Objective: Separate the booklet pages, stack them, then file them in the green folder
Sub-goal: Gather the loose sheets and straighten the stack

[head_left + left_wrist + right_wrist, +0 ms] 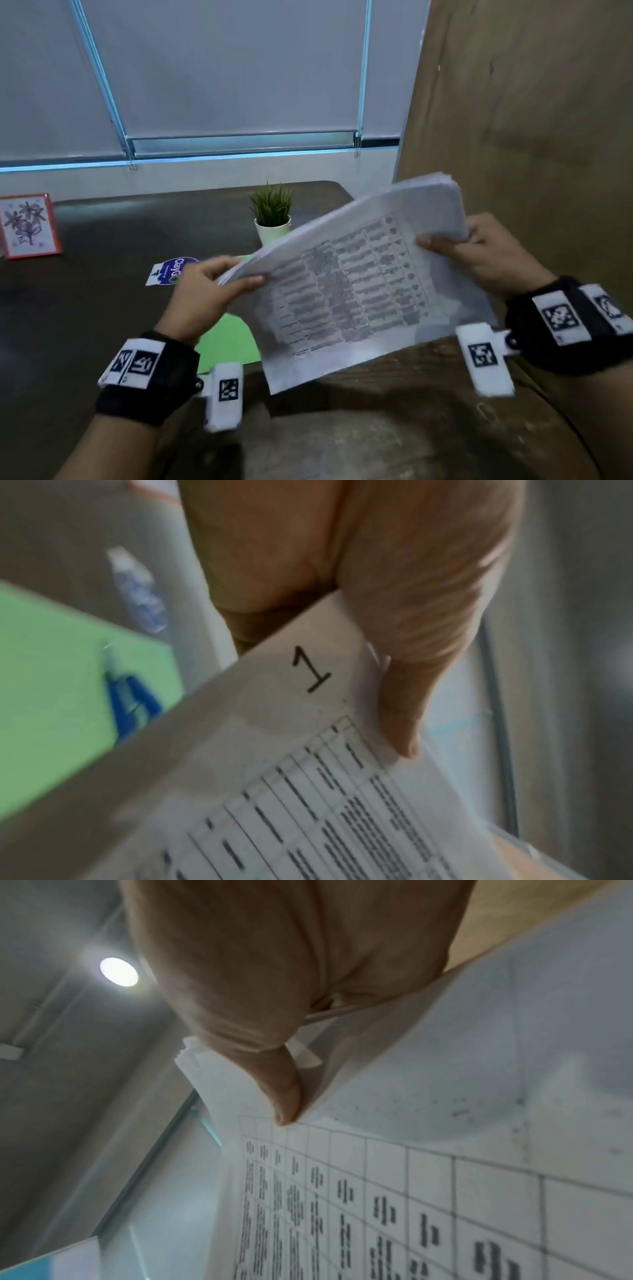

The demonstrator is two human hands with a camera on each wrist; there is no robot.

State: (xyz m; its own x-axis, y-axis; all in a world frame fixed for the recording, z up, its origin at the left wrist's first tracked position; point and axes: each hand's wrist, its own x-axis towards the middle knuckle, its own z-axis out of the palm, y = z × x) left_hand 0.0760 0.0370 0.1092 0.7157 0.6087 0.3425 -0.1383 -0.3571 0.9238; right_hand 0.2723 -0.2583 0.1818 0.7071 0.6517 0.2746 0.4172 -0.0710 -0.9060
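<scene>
Separation looked underway: left hand (202,291) and right hand (486,253) each pinched the booklet (349,284) aloft, the next move probably peeling its top page free.

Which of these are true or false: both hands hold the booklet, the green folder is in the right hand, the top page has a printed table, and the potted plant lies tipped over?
1. Both hands hold the booklet: true; the left hand and right hand grip opposite edges.
2. The green folder is in the right hand: false; it lies on the table.
3. The top page has a printed table: true.
4. The potted plant lies tipped over: false; it stands upright.
</scene>
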